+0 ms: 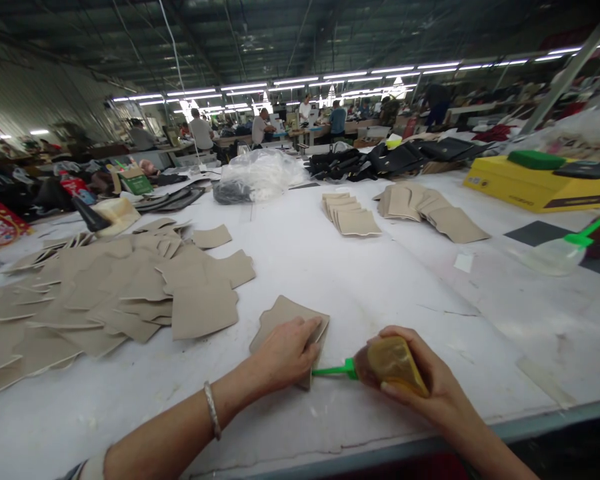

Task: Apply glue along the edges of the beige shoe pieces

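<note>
My left hand point(287, 350) rests on a beige-grey cut piece point(280, 313) near the table's front edge, fingers stretched over its right side. Part of the piece is hidden under the hand. In my right hand point(425, 373) is a squeeze bottle point(393, 365) of amber liquid, lying tilted on its side. Its green nozzle points left, and the tip meets the piece's lower right edge beside my left fingers. A large loose heap of similar pieces point(145, 287) spreads over the table's left side.
Two fanned stacks, one nearer the middle point(353, 215) and one further right point(433, 208), lie at the back. A yellow box point(535, 187), a clear green-tipped bottle point(555, 255) and a dark sheet point(537, 233) are at right. Plastic bags point(260, 175) lie behind; people work beyond.
</note>
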Motion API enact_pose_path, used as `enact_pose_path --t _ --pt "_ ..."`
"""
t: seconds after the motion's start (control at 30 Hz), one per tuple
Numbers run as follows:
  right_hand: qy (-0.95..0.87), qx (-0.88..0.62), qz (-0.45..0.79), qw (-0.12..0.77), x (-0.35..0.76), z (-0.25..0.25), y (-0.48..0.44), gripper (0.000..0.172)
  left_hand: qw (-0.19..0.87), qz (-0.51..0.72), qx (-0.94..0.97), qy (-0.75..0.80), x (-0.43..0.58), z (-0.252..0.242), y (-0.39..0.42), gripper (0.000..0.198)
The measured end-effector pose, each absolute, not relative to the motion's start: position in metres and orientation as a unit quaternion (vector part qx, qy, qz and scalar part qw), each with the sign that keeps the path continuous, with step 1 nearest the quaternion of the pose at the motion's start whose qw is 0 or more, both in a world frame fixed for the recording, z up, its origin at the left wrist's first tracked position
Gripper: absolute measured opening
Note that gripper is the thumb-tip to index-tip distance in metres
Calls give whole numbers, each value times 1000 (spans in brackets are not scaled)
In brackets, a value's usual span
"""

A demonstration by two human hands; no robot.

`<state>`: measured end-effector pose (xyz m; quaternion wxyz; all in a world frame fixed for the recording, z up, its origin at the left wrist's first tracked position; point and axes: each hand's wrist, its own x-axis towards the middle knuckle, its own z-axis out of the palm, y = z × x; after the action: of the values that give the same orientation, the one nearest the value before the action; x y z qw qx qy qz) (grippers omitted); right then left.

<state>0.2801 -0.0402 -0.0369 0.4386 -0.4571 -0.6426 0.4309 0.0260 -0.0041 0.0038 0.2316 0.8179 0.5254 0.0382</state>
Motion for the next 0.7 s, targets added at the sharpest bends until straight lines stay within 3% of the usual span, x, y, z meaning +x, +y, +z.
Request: enact_pose_path --t 0.13,0.3,0.47,0.7 --pt "-632 -491 380 464 281 -37 -40 49 233 38 817 526 27 6 -5 46" --pt "-644 -446 447 432 280 -34 -39 52 234 37 817 525 27 7 -4 46" --pt "-625 -509 360 470 284 -33 -28 50 233 42 825 513 26 6 -1 47" --pt "-649 -468 401 446 287 -33 -26 50 247 58 824 506 26 4 0 50"
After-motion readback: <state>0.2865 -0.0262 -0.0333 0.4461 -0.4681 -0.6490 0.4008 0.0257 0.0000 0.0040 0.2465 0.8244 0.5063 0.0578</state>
